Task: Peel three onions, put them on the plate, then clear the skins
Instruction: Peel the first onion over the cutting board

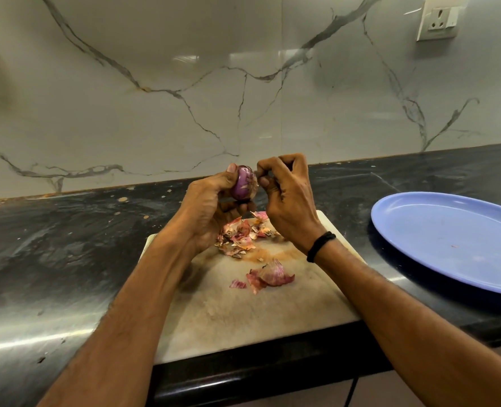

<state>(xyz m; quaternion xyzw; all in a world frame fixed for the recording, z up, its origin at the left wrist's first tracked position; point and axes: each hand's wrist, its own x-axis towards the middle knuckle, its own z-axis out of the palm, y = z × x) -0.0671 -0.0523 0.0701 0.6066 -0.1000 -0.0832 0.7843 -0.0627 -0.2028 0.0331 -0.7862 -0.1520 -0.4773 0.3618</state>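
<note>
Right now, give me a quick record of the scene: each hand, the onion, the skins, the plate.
left hand: holds the onion over the cutting board
right hand: pinches at the onion's right side
onion: purple, mostly peeled
skins: loose pile on the board, a larger piece nearer the person
plate: blue, right of the board, no onions on it
</note>
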